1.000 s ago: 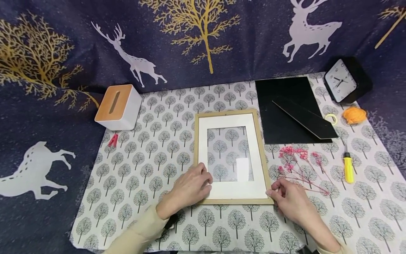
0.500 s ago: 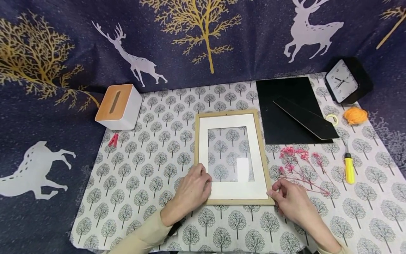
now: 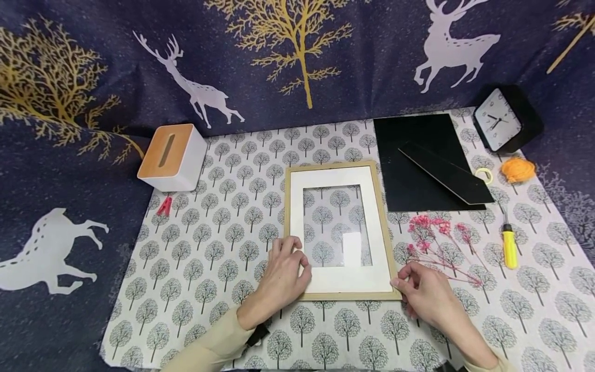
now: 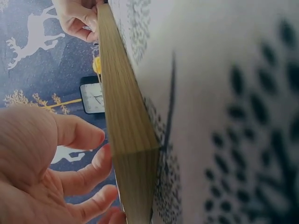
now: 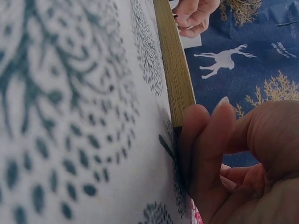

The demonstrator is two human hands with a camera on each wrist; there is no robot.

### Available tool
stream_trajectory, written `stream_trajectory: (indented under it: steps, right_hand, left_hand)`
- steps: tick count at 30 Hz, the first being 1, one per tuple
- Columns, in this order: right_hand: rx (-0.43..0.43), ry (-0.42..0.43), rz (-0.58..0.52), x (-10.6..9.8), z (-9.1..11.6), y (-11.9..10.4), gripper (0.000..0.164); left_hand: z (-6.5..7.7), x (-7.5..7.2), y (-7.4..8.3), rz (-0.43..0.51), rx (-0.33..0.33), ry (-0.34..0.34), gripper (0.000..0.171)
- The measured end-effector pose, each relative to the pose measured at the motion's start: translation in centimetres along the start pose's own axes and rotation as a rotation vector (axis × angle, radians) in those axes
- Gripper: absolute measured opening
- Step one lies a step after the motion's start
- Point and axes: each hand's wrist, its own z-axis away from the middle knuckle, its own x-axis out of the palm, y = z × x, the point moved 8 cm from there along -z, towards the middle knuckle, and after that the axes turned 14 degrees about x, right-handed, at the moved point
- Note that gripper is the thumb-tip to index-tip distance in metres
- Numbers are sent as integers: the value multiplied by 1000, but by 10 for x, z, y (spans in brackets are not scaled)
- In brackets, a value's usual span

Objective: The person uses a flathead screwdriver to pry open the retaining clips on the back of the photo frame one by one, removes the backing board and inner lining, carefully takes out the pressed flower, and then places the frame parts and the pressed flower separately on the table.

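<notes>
A light wooden picture frame [image 3: 346, 296] with a white mat [image 3: 346, 279] and a clear window [image 3: 332, 222] lies flat in the head view. My left hand [image 3: 284, 271] rests over its lower left side, fingers loosely bent. In the left wrist view, the fingertips [image 4: 108, 192] are right at the frame's upper face near a corner. My right hand [image 3: 427, 292] pinches the lower right corner, thumb on top. The right wrist view has its bent fingers [image 5: 205, 144] against the corner of the frame's wooden edge [image 5: 175, 70].
Pink dried flowers [image 3: 432, 225] lie right of the frame, with a yellow-handled tool [image 3: 510, 248] beyond. Behind are a black backing board [image 3: 413, 155] with its stand, a tape ring [image 3: 484, 175], an orange bundle [image 3: 518, 170] and a clock [image 3: 499, 121]. Far left: a tissue box [image 3: 174, 157] and red clip [image 3: 165, 206].
My left hand has shifted slightly, its fingers lifting and spreading a little along the frame's left side. The right hand and the frame stay in place.
</notes>
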Motion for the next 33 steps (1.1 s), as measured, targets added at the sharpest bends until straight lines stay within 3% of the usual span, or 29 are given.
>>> stream_trajectory:
  steps: [5,7,15,21,24,27,30,33]
  right_hand:
    - [2,-9,-5,0,0,0,20]
    - [-2,-12,-6,0,-1,0,21]
    - [5,-31,-26,2,-3,1,21]
    - [0,-34,-30,2,-3,2,21]
    - [7,-38,-35,2,-3,2,20]
    - [13,-39,-40,2,-2,2,20]
    - [14,-39,-39,2,-2,3,20]
    - [21,-43,-44,2,-2,3,20]
  left_hand:
    - [8,25,-24,10,-4,18,13]
    - [8,27,-26,6,-12,9,14]
    - [-6,-12,4,45,-24,64,14]
    - [-2,-8,0,95,-24,137,12]
    - [-1,-16,-1,205,-104,176,4]
    - [0,-27,-4,348,-222,232,24]
    - [4,-27,-15,587,-391,258,48]
    - [12,-22,-25,834,-586,266,58]
